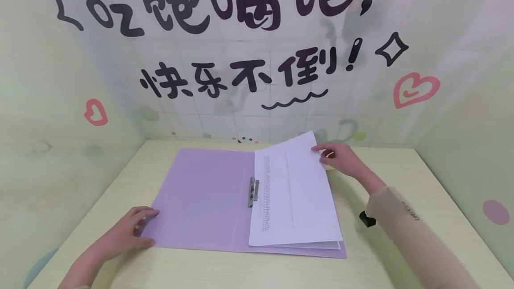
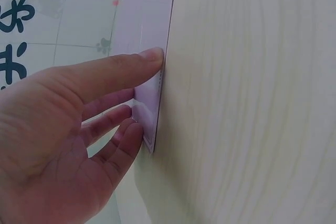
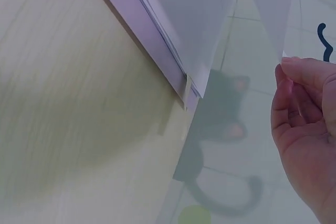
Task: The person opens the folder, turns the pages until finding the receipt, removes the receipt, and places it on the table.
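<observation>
A purple folder (image 1: 201, 195) lies spread flat on the table, with a metal clip (image 1: 251, 192) along its spine. White printed sheets (image 1: 301, 200) lie over its right side. My right hand (image 1: 339, 157) pinches the far right corner of the top sheet (image 3: 270, 9) between thumb and index finger; that corner is raised off the stack below. At the near left corner of the folder, my left hand (image 1: 126, 233) rests with thumb and fingers apart. In the left wrist view its thumb (image 2: 149, 59) touches the near edge, and the other fingertips touch the left edge.
The pale wooden table (image 1: 192, 266) meets a back wall hanging (image 1: 241, 119) with large black lettering and pink hearts. A small black object (image 1: 367, 219) shows beside the right sleeve (image 1: 413, 231), partly hidden by it. In the right wrist view a small pale tab (image 3: 187, 90) sticks out at the folder's edge.
</observation>
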